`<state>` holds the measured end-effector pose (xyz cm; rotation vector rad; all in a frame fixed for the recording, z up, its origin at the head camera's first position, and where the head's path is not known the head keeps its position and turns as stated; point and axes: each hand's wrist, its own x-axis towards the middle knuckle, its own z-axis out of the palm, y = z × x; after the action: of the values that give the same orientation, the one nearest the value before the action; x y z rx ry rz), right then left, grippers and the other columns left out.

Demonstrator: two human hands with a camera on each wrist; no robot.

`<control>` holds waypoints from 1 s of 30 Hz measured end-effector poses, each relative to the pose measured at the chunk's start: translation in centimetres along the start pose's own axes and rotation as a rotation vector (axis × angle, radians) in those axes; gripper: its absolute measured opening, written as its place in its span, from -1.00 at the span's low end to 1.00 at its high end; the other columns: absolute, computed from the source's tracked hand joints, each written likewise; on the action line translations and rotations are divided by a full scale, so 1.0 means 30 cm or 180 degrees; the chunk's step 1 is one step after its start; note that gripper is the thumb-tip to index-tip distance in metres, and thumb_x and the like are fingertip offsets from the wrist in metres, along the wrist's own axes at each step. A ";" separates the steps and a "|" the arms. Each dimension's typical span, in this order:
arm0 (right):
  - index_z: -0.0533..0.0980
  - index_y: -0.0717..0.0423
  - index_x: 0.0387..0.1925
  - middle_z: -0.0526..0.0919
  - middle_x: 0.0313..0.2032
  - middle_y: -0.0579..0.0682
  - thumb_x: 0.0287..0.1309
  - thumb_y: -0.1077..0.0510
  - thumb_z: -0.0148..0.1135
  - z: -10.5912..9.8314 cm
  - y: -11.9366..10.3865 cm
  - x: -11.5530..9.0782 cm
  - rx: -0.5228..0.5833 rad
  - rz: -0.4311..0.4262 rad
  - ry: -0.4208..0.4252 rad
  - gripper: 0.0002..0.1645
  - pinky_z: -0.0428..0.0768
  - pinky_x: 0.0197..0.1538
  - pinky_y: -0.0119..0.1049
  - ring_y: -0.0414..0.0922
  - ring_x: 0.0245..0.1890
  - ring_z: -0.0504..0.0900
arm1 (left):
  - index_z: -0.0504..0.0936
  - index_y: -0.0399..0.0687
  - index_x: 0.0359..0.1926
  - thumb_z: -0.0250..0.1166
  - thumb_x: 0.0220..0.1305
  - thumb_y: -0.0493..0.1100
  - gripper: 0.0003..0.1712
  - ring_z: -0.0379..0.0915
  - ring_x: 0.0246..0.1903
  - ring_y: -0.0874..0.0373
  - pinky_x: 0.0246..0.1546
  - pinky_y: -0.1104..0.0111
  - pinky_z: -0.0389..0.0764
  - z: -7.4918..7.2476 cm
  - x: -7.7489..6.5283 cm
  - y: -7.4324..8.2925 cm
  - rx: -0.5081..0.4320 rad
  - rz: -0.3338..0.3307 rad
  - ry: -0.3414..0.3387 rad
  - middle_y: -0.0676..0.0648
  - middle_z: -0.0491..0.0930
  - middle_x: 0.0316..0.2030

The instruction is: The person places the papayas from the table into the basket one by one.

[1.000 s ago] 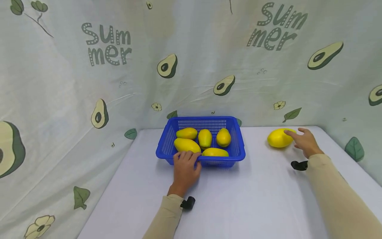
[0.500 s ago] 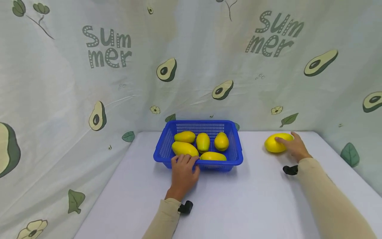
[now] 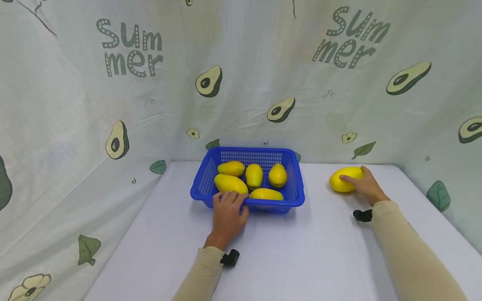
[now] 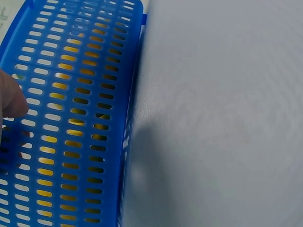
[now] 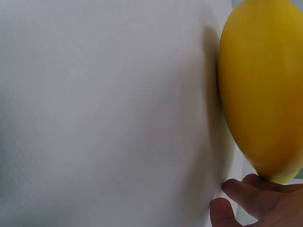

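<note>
A blue plastic basket (image 3: 271, 203) stands toward the back of the white table, with several yellow mangoes (image 3: 230, 183) lying in it. My left hand (image 3: 227, 213) grips its near rim, fingers over the edge and thumb against the outer wall. In the left wrist view, a fingertip (image 4: 14, 97) shows at the slotted basket wall (image 4: 75, 123). Over on the right, my right hand (image 3: 364, 187) holds a single mango (image 3: 340, 180) by its right end, thumb along the near side. The right wrist view shows this mango (image 5: 265, 90) large, with fingers (image 5: 255, 198) at its lower end.
The white table (image 3: 301, 259) reaches back to a hanging cloth (image 3: 241, 50) printed with avocados and lettering. A black wrist camera (image 3: 230, 258) is strapped at the left sleeve, another wrist camera (image 3: 362, 215) at the right.
My right hand has come in from the right, its fingers settling round the lone mango's end. That mango has shifted slightly left. The left hand stays on the basket rim.
</note>
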<state>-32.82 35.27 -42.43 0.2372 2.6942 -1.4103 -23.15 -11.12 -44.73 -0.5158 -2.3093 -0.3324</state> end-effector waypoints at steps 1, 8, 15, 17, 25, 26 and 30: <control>-0.55 0.29 0.49 -0.48 0.47 0.46 0.17 -0.48 0.17 0.003 -0.002 -0.002 0.0003 -0.0003 -0.0013 0.50 -0.18 0.37 0.40 0.49 0.44 -0.28 | 0.72 0.08 -0.03 0.34 0.20 -0.10 -0.71 0.40 -0.19 0.06 0.09 0.06 0.28 -0.001 -0.001 -0.002 0.0012 0.0006 0.0003 0.04 0.57 -0.28; -0.55 0.31 0.49 -0.42 0.47 0.51 0.22 -0.40 0.19 0.024 -0.020 -0.004 0.0049 -0.0100 0.0037 0.46 -0.12 0.38 0.38 0.50 0.42 -0.16 | 0.71 0.09 -0.05 0.38 0.17 -0.13 -0.71 0.41 -0.19 0.06 0.07 0.06 0.28 -0.008 -0.009 -0.015 0.0047 0.0010 0.0034 0.04 0.57 -0.28; -0.58 0.26 0.49 -0.40 0.46 0.52 0.29 -0.29 0.21 0.047 0.002 -0.017 0.0246 0.0018 0.0106 0.39 -0.07 0.38 0.36 0.50 0.39 -0.10 | 0.70 0.10 -0.02 0.41 0.16 -0.13 -0.68 0.42 -0.18 0.06 0.07 0.06 0.30 -0.007 -0.012 -0.025 0.0073 0.0082 -0.0036 0.05 0.56 -0.26; -0.58 0.23 0.50 -0.40 0.47 0.52 0.29 -0.28 0.21 0.054 0.011 -0.022 0.0288 0.0038 0.0117 0.39 -0.09 0.39 0.36 0.50 0.39 -0.10 | 0.70 0.10 -0.03 0.42 0.14 -0.13 -0.68 0.42 -0.19 0.06 0.06 0.05 0.30 -0.005 -0.014 -0.024 0.0072 0.0119 -0.0023 0.05 0.56 -0.27; -0.60 0.12 0.51 -0.39 0.48 0.48 0.26 -0.32 0.22 0.063 0.029 -0.027 0.0404 -0.0127 0.0138 0.41 0.11 0.35 0.33 0.44 0.36 -0.02 | 0.69 0.11 0.00 0.40 0.17 -0.12 -0.66 0.40 -0.18 0.07 0.10 0.05 0.28 -0.001 -0.010 -0.020 0.0093 0.0113 -0.0062 0.05 0.55 -0.25; -0.61 0.11 0.51 -0.40 0.49 0.47 0.26 -0.32 0.22 0.062 0.030 -0.029 0.0429 -0.0126 0.0153 0.41 0.10 0.35 0.33 0.44 0.36 -0.04 | 0.69 0.10 0.00 0.39 0.17 -0.12 -0.67 0.41 -0.18 0.07 0.10 0.05 0.28 -0.001 -0.008 -0.018 0.0083 0.0113 -0.0075 0.05 0.56 -0.25; -0.59 0.08 0.52 -0.47 0.50 0.43 0.24 -0.33 0.23 0.053 0.027 -0.036 0.0487 -0.0102 0.0217 0.41 0.01 0.38 0.33 0.45 0.41 -0.12 | 0.68 0.11 0.02 0.38 0.20 -0.11 -0.66 0.39 -0.17 0.08 0.12 0.06 0.27 0.000 -0.001 -0.011 0.0096 0.0074 -0.0136 0.06 0.54 -0.23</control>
<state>-31.58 34.29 -43.82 0.2586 2.6563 -1.6493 -23.28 -11.42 -44.76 -0.5393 -2.3440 -0.2774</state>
